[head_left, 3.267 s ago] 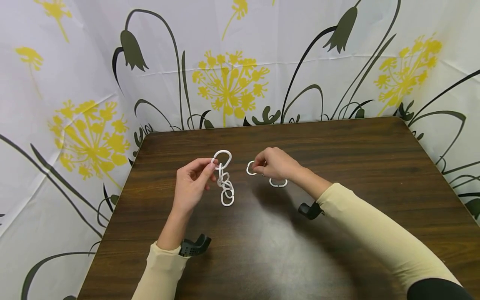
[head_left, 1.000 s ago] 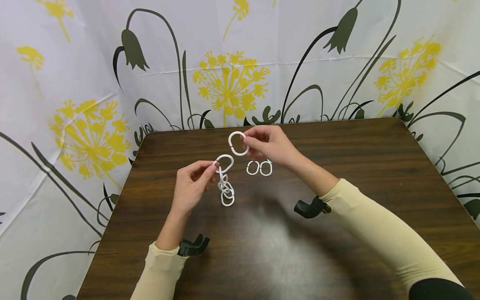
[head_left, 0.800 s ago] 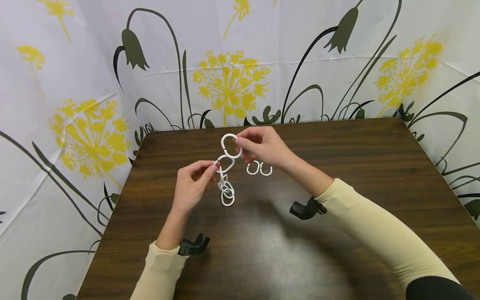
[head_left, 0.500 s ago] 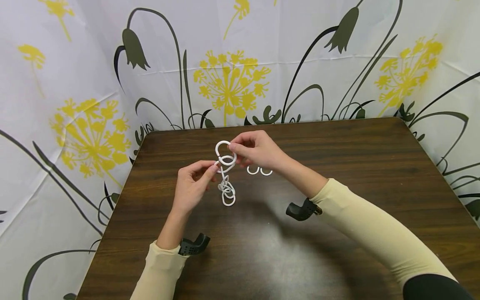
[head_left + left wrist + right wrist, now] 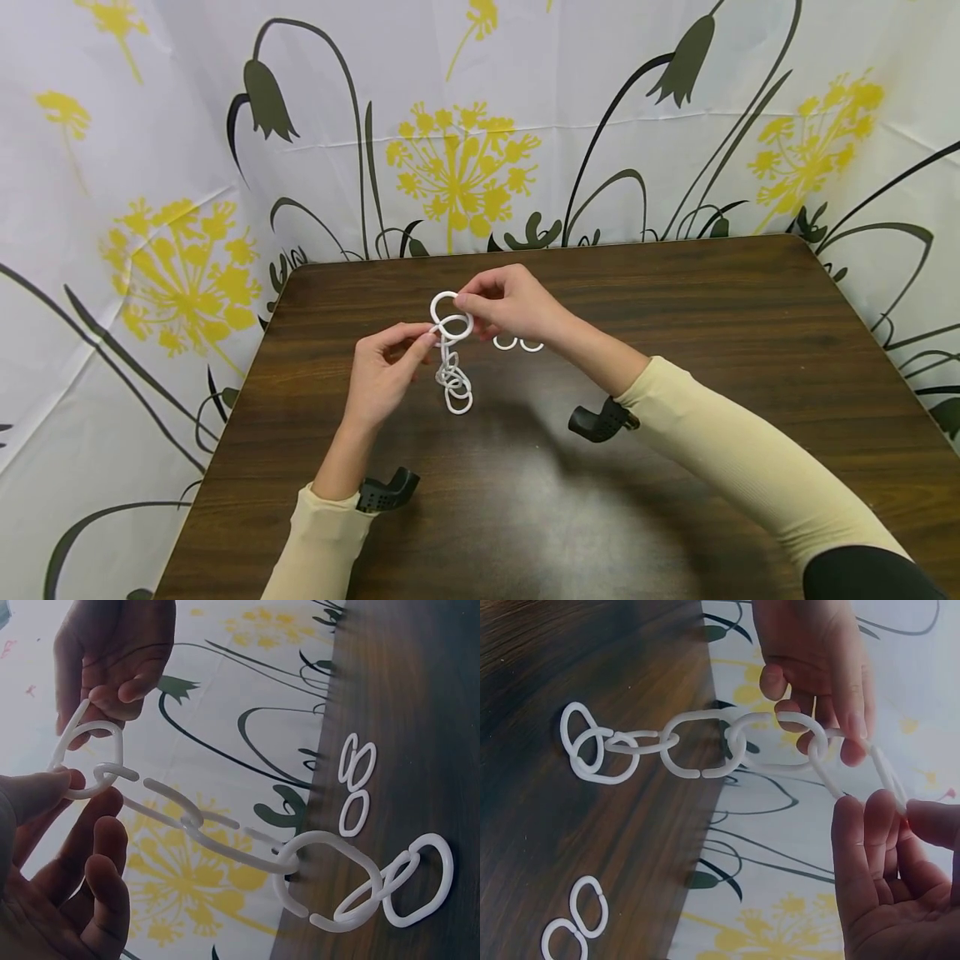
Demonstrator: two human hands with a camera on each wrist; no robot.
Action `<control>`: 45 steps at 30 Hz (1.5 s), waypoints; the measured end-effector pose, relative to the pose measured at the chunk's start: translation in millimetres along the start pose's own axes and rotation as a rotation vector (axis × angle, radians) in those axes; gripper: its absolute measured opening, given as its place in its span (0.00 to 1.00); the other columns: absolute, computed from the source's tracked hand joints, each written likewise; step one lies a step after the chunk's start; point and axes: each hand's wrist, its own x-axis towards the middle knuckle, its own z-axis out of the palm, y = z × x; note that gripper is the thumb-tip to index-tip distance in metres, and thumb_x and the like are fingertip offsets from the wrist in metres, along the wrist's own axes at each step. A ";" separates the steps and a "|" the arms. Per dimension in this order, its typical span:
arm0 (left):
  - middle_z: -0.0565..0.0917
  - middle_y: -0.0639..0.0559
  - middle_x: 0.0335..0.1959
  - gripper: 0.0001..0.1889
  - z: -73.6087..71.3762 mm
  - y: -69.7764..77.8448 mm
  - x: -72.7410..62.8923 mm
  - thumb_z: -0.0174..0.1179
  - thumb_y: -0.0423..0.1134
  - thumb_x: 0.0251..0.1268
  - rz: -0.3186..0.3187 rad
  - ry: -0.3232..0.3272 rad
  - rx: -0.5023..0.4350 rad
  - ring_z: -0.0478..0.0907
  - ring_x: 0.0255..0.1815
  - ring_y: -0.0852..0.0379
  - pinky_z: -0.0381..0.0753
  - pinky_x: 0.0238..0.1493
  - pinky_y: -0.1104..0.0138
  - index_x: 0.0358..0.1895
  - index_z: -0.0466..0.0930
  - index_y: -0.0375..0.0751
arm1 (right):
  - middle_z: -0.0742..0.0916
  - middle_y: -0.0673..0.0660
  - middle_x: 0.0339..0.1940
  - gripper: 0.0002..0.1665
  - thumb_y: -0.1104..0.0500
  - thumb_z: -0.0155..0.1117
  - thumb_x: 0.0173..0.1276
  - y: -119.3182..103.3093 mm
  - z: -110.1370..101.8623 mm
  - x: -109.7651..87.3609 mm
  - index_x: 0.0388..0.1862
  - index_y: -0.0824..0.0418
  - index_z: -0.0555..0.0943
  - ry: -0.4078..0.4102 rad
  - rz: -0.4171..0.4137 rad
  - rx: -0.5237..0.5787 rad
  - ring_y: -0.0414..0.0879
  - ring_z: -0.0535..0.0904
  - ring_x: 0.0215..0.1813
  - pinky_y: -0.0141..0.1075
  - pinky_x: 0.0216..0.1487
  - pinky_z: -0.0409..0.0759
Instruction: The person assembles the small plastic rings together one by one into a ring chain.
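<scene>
A chain of white plastic links (image 5: 670, 757) hangs from the left hand (image 5: 382, 362), which pinches its top link between thumb and index finger. The lowest links reach down to the table top. Between thumb and fingers the right hand (image 5: 517, 308) holds a separate white link (image 5: 442, 295). This link overlaps the chain's top link and touches it; whether the two are hooked together I cannot tell. Each link seems to have a narrow split in its loop. Fingers of both hands hide parts of the upper links.
Loose white links (image 5: 506, 348) lie on the dark wood table (image 5: 712, 333) behind the right hand, partly covered by it. They show more fully in the left wrist view, beyond the chain. A flower-printed curtain (image 5: 330, 200) stands behind the table.
The right hand has picked a link off the table, raised it and brought it left and down onto the chain's top link. The left hand has stayed nearly still, holding the chain.
</scene>
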 end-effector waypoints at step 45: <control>0.84 0.36 0.30 0.07 -4.9 -3.6 -2.1 0.61 0.26 0.66 -0.040 -0.028 0.019 0.78 0.24 0.62 0.74 0.20 0.72 0.42 0.84 0.24 | 0.83 0.58 0.22 0.07 0.65 0.64 0.68 12.7 -10.2 1.1 0.38 0.69 0.84 0.074 0.001 -0.031 0.48 0.83 0.25 0.44 0.32 0.85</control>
